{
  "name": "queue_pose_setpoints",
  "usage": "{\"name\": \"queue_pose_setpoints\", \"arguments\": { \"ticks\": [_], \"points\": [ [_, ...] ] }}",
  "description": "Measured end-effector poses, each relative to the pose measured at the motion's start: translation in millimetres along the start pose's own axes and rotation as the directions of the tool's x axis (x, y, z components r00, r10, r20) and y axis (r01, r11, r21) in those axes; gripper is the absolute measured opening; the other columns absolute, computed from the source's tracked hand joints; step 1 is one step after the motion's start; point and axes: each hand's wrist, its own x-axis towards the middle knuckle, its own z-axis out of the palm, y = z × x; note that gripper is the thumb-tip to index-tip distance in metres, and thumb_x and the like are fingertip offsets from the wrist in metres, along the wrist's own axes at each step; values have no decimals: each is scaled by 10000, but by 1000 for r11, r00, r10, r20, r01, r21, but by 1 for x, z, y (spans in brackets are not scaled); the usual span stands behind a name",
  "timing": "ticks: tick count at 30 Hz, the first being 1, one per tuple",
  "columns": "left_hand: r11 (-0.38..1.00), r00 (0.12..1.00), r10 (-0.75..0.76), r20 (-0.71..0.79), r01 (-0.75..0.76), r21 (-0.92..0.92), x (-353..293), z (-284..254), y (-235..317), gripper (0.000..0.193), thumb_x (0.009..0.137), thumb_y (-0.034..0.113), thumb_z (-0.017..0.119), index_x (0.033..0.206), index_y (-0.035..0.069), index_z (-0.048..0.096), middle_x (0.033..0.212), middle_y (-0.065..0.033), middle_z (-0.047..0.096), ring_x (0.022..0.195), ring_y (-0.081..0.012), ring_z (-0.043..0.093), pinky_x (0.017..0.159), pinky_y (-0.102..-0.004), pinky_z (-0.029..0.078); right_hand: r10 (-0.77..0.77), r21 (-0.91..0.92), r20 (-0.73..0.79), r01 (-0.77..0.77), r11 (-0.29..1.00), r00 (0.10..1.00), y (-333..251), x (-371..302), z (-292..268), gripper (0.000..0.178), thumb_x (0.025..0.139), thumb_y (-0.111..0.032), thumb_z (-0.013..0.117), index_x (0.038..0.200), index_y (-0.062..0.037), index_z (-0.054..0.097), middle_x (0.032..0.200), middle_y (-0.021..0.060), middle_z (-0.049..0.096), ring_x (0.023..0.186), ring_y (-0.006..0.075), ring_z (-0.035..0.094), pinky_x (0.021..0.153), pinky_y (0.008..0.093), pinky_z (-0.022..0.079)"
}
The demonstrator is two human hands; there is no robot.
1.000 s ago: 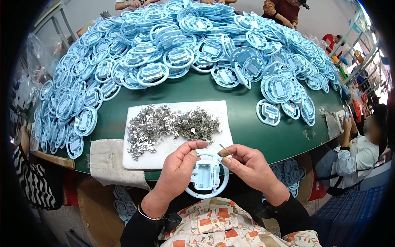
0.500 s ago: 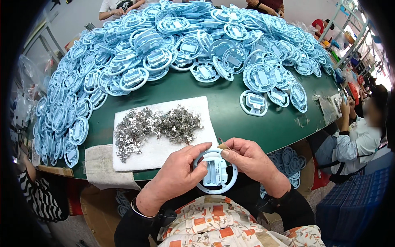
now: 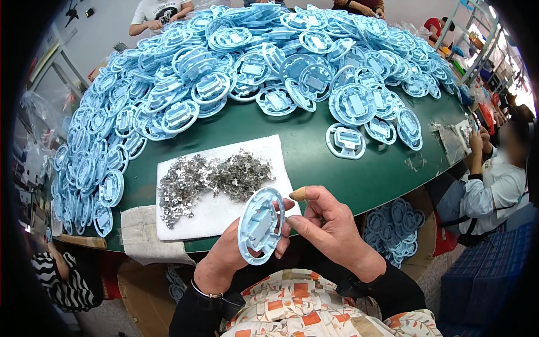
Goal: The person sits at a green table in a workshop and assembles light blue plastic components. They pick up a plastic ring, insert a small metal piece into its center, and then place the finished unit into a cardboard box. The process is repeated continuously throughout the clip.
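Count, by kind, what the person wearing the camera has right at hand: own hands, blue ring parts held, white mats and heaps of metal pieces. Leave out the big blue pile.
Hands: 2, left hand and right hand
Blue ring part, held in the left hand: 1
White mat: 1
Heap of metal pieces on the mat: 1
Total: 5

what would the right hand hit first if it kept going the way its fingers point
Probably the light blue ring part that the left hand holds: the right hand points left at it, fingertips about touching; depth is unclear.
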Motion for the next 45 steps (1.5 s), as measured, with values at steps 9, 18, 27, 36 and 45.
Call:
{"name": "queue_pose_setpoints", "arguments": {
  "ticks": [9,18,27,36,45],
  "points": [
    [998,999,-41,12,42,-43,0,8,-4,511,1040,256,544,1441,-38,429,1027,-140,630,832,-191,649,720,-299,540,132,11,57,-133,991,990,7,12,-7,369,890,-130,788,1204,-10,638,590,-86,366,540,14,362,545,211,387],
    [950,980,-127,151,164,-265,14,-2,-16,644,965,508,609,1422,66,508,1142,-319,610,774,-364,680,588,-366,522,252,396,172,-301,867,952,13,15,-20,294,955,-141,729,1180,31,651,870,-17,671,774,-2,610,692,180,508],
    [835,968,-115,223,216,-506,22,-10,-25,625,996,461,559,1470,69,449,1114,-311,600,764,-332,666,581,-342,518,144,307,6,-139,941,990,27,6,-24,325,982,-184,702,1218,29,631,837,-43,628,731,-13,527,644,164,420],
    [946,994,-114,4,109,-307,21,2,-4,654,1011,411,560,1453,-58,448,1034,-261,661,772,-304,688,600,-341,546,-75,-74,-196,61,995,978,26,15,-27,281,1063,-236,568,1125,19,669,843,-5,648,746,48,555,664,233,473],
    [897,991,10,134,50,-440,22,-8,12,824,988,581,488,1497,-58,378,1129,-298,637,757,-318,676,583,-325,534,-271,-241,-330,196,950,904,60,25,-23,301,1062,-230,553,1003,25,703,670,-14,525,618,62,468,572,254,415]
  ]
}}
